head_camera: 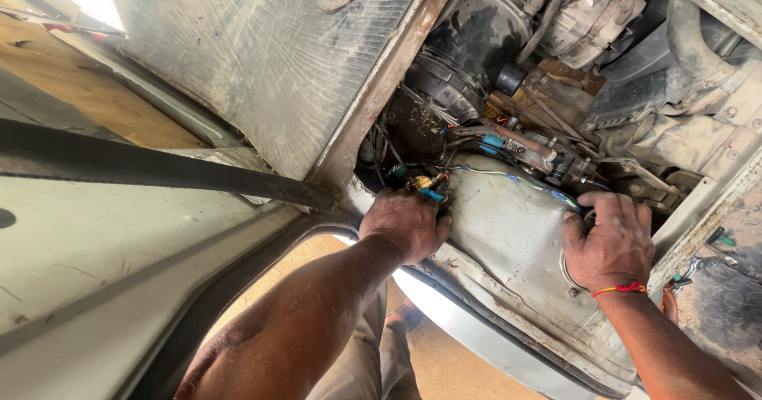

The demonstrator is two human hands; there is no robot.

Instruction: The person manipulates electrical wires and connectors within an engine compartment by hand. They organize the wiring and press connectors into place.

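Note:
I look down into a vehicle's engine bay. My left hand (pixel 405 224) is closed around a small blue-handled piece (pixel 432 195), next to a brass-coloured fitting (pixel 421 182) at the corner of a dusty grey metal panel (pixel 508 233). My right hand (pixel 611 241), with a red thread at the wrist, lies on the same panel. Its fingers curl over a thin pale wire with blue marks (pixel 524 180) that runs along the panel's upper edge. Whether those fingers actually grip the wire is hard to tell.
A grey radiator sheet (pixel 262 59) and a rusty frame rail (pixel 381 82) lie at upper left, and a black strap (pixel 159 170) crosses the left side. Engine parts and hoses (pixel 556 35) fill the top right. Small tools (pixel 718 240) rest on a mat at the right. A foot (pixel 405 317) stands on the dirt ground below.

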